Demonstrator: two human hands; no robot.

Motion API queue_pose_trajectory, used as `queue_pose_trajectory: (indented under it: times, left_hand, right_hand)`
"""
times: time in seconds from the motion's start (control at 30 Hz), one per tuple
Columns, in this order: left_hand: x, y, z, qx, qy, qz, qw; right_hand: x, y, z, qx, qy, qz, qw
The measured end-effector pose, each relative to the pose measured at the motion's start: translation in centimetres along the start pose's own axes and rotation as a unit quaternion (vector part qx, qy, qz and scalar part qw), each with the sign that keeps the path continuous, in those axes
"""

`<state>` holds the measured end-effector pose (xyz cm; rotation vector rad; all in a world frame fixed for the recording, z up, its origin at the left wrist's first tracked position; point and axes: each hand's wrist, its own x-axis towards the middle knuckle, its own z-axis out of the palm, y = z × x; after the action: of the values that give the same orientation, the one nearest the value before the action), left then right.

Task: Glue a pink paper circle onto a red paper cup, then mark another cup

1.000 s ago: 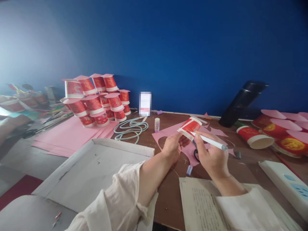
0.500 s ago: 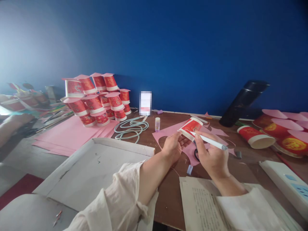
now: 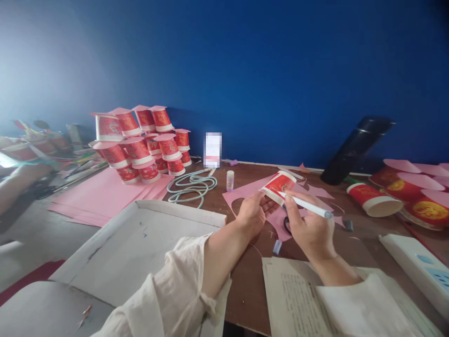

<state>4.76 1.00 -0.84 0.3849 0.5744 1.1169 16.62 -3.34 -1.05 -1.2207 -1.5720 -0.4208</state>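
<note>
Cup (image 3: 279, 185), red, tilted, pinched by left hand (image 3: 253, 214); base hidden behind fingers. Pen (image 3: 308, 206) gripped in right hand (image 3: 308, 229), tip at cup rim, blurred. Scissors (image 3: 286, 223) mostly hidden beneath.

Red, pink, white and blue across a brown work surface

A red paper cup (image 3: 279, 185) with a gold pattern and a white rim is seen against a white pen (image 3: 308, 207), above pale pink paper (image 3: 252, 193) laid on the brown table (image 3: 245, 285). Red cups with pink tops (image 3: 140, 142) are stacked toward the far left edge on pink sheets (image 3: 101, 194). A pale mint-green cord (image 3: 191, 185) and a white glue stick (image 3: 229, 180) with a lilac band are shown mid-table. A black flask (image 3: 356, 150) is set against the deep blue wall (image 3: 263, 70). White sleeves (image 3: 168, 299) and a grey-white tray (image 3: 140, 243) are shown along the near edge.
</note>
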Motion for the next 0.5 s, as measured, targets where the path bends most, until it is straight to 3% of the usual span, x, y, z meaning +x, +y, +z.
queue_pose_trajectory:
  times: [0.5]
  left_hand:
    - [0.0,0.32,0.07,-0.003,0.014,0.0,1.0]
  right_hand:
    - [0.06,0.1,-0.04,-0.009,-0.006,0.004,1.0]
